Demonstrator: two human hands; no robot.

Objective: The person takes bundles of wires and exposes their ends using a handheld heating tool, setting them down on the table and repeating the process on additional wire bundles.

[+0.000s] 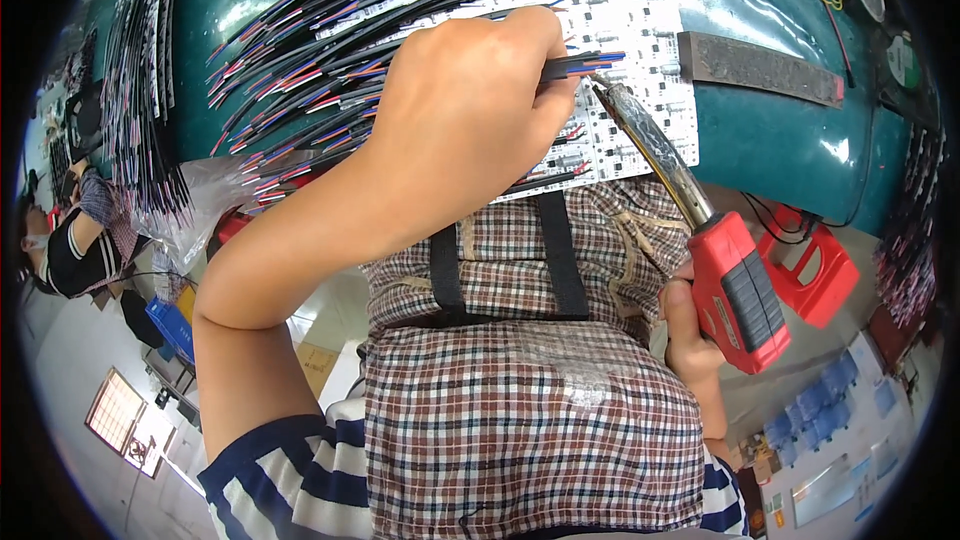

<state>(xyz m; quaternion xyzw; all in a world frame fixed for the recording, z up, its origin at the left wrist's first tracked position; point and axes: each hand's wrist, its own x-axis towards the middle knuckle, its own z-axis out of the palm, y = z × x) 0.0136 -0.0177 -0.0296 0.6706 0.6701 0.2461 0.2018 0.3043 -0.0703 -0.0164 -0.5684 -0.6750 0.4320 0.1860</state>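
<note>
Left fingers [543, 35] pinching wires [592, 62] over boards [640, 0], right fingers [682, 315] curling round a soldering iron [725, 270], tip [600, 83] sitting near the wires

We worked in an electronics workshop: white circuit boards [635, 0] lay at the near edge of a green worktop [750, 140], wires [300, 80] fanned over them, and a second batch [135, 105] lay toward the near left corner. We had a red soldering gun [735, 295] across the near edge and wore a checked apron [530, 420]. Beyond the left edge we saw a co-worker [75, 255] and a blue crate [170, 325].
</note>
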